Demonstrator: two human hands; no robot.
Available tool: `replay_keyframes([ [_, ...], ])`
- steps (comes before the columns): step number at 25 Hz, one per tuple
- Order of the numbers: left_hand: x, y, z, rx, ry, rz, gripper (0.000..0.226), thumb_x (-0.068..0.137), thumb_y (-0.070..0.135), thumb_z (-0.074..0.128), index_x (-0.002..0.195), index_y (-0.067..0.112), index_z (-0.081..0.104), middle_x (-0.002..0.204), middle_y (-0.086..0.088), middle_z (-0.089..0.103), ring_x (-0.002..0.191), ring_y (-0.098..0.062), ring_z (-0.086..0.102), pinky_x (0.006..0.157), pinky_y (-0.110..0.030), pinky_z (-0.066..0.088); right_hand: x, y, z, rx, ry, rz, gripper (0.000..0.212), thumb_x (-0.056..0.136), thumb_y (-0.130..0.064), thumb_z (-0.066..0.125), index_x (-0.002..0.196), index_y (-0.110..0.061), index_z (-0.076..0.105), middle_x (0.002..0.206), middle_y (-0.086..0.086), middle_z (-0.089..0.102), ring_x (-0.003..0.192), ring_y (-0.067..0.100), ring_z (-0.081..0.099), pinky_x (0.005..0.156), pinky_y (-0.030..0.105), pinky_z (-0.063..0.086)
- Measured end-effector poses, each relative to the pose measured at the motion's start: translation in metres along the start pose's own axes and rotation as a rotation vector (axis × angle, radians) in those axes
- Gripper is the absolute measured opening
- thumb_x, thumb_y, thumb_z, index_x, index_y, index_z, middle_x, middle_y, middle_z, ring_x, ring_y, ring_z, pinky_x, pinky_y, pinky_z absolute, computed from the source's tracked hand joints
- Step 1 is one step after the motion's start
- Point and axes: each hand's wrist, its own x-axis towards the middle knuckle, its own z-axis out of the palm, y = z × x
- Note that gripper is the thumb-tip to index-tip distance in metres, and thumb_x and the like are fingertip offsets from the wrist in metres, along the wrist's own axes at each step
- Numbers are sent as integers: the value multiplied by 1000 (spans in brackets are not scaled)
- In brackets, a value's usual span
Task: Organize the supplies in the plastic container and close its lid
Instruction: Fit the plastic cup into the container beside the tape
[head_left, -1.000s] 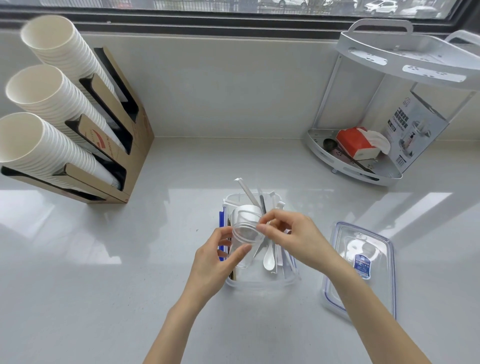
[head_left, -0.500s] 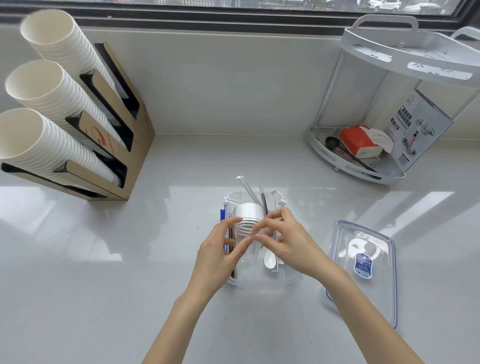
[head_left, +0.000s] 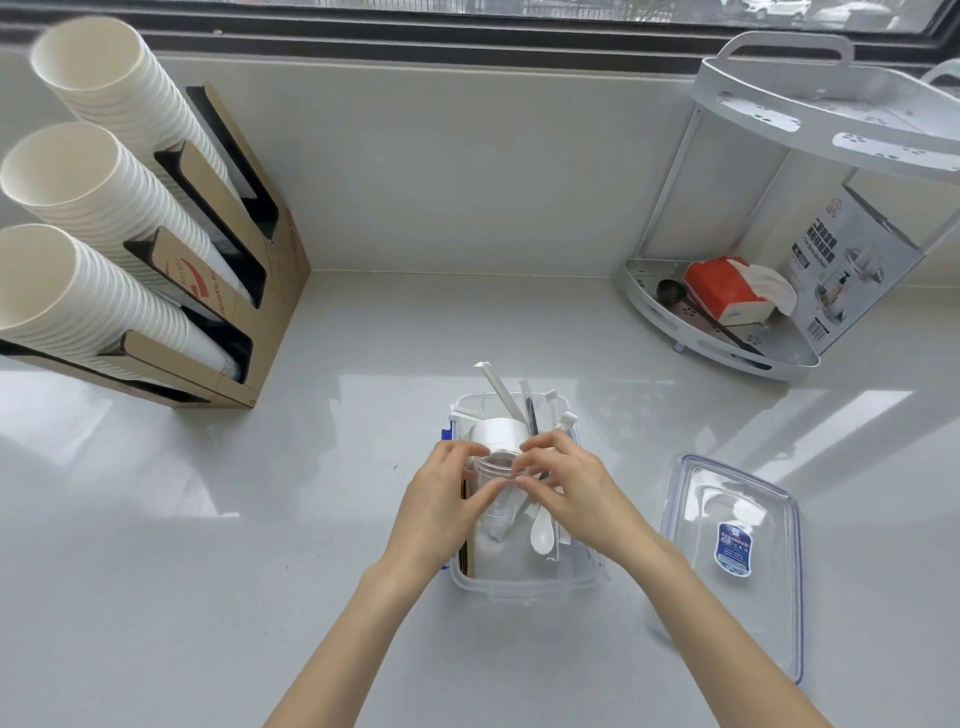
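Both hands, left hand (head_left: 441, 501) and right hand (head_left: 569, 491), grip the clear cup (head_left: 497, 486) with curled fingers over the open container (head_left: 524, 584). Its lid (head_left: 737, 561) lies just beside on the bench (head_left: 208, 571).

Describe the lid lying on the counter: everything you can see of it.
The lid is a clear plastic rectangle with rounded corners and blue trim along its edge. It carries a small blue and white label toward its near end. It lies flat on the pale counter, off the container and to its right, apart from it. Neither hand touches it; the right forearm passes close by its left edge. Which face is up cannot be told.
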Motion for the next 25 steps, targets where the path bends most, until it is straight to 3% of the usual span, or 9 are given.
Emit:
replay_keyframes([
  [8, -6, -7, -3, 68, -16, 16, 34, 82, 34, 59, 111, 18, 57, 105, 10, 47, 90, -6, 47, 77, -11, 31, -1, 2, 6, 9, -39, 7, 21, 90, -20, 55, 106, -12, 66, 101, -7, 49, 89, 8, 57, 75, 2, 39],
  [13, -12, -12, 5, 137, -54, 23, 27, 86, 31, 55, 110, 22, 60, 109, 5, 57, 101, -12, 41, 89, -23, 35, -4, 6, 16, 5, -123, 76, 24, 91, -23, 54, 111, -16, 64, 105, -3, 54, 93, 13, 61, 86, 17, 46],
  [19, -10, -10, 10, 333, -115, 26, 30, 92, 33, 43, 118, 29, 57, 113, 10, 60, 106, -16, 38, 74, -20, 14, 5, 8, 18, -209, -300, 160, 47, 92, -9, 36, 138, -14, 40, 134, 10, 49, 124, 26, 46, 105, 36, 39],
  [22, -8, -9, 9, 374, -134, 18, 32, 93, 32, 40, 121, 32, 54, 117, 11, 58, 108, -16, 37, 75, -21, 13, 9, 5, 23, -387, -426, 187, 46, 87, 0, 34, 132, -11, 41, 125, 16, 50, 117, 36, 49, 93, 44, 45],
  [25, -7, -8, 8, 393, -159, 17, 32, 93, 33, 40, 122, 33, 54, 117, 11, 58, 108, -16, 37, 77, -22, 14, 9, 2, 22, -549, -468, 230, 43, 86, 4, 37, 128, -6, 39, 121, 18, 52, 113, 36, 50, 79, 41, 42],
])
